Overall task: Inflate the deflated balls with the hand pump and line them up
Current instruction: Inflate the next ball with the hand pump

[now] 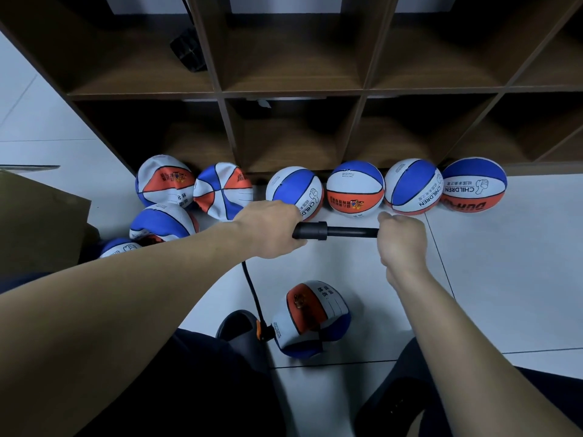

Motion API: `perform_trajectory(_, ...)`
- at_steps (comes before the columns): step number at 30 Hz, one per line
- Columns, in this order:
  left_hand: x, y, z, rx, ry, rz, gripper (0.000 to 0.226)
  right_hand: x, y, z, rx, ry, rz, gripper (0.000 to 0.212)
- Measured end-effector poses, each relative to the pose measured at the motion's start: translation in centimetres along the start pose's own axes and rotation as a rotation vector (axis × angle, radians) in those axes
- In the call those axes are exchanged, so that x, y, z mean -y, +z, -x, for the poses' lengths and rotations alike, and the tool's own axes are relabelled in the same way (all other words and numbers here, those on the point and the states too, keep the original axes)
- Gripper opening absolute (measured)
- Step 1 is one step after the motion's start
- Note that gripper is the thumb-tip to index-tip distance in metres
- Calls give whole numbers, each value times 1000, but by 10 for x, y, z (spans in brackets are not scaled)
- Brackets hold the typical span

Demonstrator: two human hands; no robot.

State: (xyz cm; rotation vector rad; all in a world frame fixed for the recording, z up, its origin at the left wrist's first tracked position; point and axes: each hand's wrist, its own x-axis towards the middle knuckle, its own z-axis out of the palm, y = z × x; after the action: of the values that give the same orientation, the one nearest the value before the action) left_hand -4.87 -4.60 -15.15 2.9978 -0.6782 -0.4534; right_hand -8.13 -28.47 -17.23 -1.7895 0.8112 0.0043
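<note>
1. A black hand pump (pixel 318 231) is held level above a white tiled floor (pixel 504 279); its thick barrel sits to the left and a thinner rod runs out to the right.
2. The left hand (pixel 268 228) is wrapped around the barrel, fingers curled over it; the right hand (pixel 400 239) is closed in a fist around the rod's far end, the handle itself hidden inside the fist.
3. A thin black hose (pixel 252 291) drops from the barrel to a limp, dented ball (pixel 312 320) lying on the floor between the person's legs; the ball has white, blue and orange panels, and an orange fitting joins the hose at its left side.
4. Four round, full balls (pixel 356 189) in the same colours stand side by side along the foot of a dark wooden cubby shelf (pixel 293 86); two show the word "CHILDREN".
5. To the left, a cluster of sagging, creased balls (pixel 220 190) lies by the shelf's corner; a brown cardboard box (pixel 41 222) sits just beside them.
</note>
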Motion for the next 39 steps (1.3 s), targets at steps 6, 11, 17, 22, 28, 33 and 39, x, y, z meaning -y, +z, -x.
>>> perform_trajectory(6, -6, -2, -2, -5, 20, 15, 32, 1, 23, 9, 49, -72, 25, 52)
perform_trajectory(11, -9, -1, -3, -15, 27, 26, 33, 3, 39, 21, 48, -153, 72, 50)
perform_trajectory(17, -14, 1, -4, -14, 56, 33, 31, 4, 46, 36, 130, -176, 117, 41)
perform_trajectory(22, -15, -2, -4, -21, 52, 80, 30, 13, 18, 6, 239, -142, 147, 41)
perform_trajectory(28, -3, -7, -3, 4, 7, 28, 30, 14, -34, -30, 89, 43, 4, 33)
perform_trajectory(33, -9, -5, -3, -9, 12, 6, 31, 8, -8, -11, -7, -33, -37, 42)
perform_trajectory(39, -8, -1, -3, -6, 7, 38, 33, 10, 20, 8, 31, -145, 49, 50)
